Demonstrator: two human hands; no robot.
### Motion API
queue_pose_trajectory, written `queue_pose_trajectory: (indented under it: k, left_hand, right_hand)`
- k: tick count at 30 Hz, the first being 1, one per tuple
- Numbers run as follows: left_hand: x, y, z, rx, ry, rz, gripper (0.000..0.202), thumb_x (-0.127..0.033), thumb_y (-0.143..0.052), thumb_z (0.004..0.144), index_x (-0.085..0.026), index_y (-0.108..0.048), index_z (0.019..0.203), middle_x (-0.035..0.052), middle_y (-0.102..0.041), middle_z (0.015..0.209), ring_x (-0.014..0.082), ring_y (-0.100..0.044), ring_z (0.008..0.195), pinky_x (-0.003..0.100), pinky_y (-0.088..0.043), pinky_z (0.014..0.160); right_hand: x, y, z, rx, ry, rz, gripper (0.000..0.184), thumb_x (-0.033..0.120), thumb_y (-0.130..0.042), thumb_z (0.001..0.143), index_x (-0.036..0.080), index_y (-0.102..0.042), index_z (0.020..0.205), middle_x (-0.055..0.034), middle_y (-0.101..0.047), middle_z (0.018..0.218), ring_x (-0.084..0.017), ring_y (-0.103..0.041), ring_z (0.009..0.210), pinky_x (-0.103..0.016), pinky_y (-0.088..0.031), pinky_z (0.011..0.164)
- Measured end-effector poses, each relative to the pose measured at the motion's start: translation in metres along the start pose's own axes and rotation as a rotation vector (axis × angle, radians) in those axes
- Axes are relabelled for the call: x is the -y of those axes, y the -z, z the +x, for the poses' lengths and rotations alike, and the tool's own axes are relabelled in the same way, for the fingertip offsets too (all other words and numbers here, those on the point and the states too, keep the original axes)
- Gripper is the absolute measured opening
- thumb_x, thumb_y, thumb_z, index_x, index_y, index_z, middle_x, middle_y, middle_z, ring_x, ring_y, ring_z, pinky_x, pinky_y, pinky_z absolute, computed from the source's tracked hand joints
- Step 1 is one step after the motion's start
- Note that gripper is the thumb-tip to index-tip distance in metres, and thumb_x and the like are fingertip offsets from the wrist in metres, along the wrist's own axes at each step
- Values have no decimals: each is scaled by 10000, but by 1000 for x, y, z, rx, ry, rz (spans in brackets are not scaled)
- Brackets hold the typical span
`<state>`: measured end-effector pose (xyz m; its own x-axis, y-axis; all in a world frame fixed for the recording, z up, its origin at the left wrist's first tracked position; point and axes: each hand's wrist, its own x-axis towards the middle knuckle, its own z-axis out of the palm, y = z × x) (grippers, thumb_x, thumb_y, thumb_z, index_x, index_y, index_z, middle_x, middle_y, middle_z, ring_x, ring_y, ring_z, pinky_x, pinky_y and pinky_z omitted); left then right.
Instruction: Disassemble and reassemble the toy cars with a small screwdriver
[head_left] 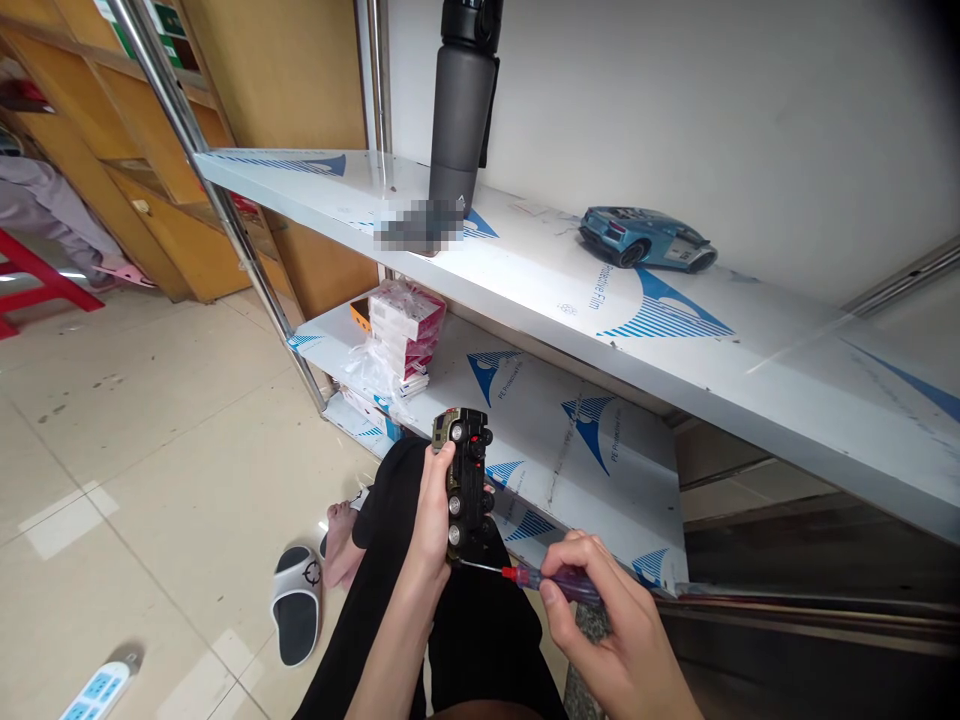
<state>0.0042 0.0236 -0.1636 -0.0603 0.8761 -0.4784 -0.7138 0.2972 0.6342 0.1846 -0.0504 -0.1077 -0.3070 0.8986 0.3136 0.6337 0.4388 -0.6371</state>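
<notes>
My left hand point(430, 515) is closed around a dark toy truck point(469, 485), holding it over my lap with its black underside and several wheels showing. In my right hand point(600, 610) is a screwdriver point(551, 580) with a purple, see-through handle and a red collar. Its thin metal shaft points left, and the tip is at the lower end of the truck. Whether the tip touches a screw is too small to tell.
A blue toy car point(649, 238) and a dark grey bottle point(459, 120) stand on the film-covered upper shelf point(525, 265). Stacked boxes point(409, 330) sit on the lower shelf point(525, 400). On the tiled floor lie a slipper point(296, 605) and a power strip point(97, 692).
</notes>
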Motion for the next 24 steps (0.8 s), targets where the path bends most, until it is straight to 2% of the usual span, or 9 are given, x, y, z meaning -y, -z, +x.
queue_pose_trajectory:
  k: [8,13,16,19,24]
  left_hand:
    - [1,3,4,-8,-9,21,518,-698,-748,865,-221,-641,1037,-32,-642,613,147,-610,440,217,-452,401]
    - [1,2,4,-5,-41,24,458,-665,-734,903,-245,-625,1047,-47,-635,634,132,-609,454,208,-463,430]
    - [1,1,2,3,-59,20,434,-648,-727,920,-249,-621,1053,-41,-648,664,131,-623,482,206,-469,445]
    - [1,2,2,5,-63,28,439,-648,-725,923,-246,-620,1064,-24,-685,713,124,-624,485,211,-477,454]
    - [0,2,3,-5,-63,38,476,-668,-739,900,-244,-616,1076,-5,-715,737,131,-618,464,228,-475,441]
  right_hand:
    - [1,-6,0,-2,36,-41,122,171,-553,1038,284,-567,992,20,-646,858,-197,-620,803,-322,-512,836]
    - [2,-5,0,12,59,-26,146,153,-531,1062,275,-571,991,26,-649,840,-176,-616,755,-301,-488,775]
    - [1,-7,-2,9,1,23,166,190,-497,1112,278,-584,1003,35,-666,827,-156,-626,708,-275,-475,700]
    - [0,-9,-3,-40,-31,22,82,242,-537,1090,284,-608,1092,21,-654,855,-170,-654,750,-273,-482,683]
    - [-2,-9,-2,30,-230,76,254,288,-399,1147,280,-614,1012,23,-671,838,-155,-675,738,-246,-499,682]
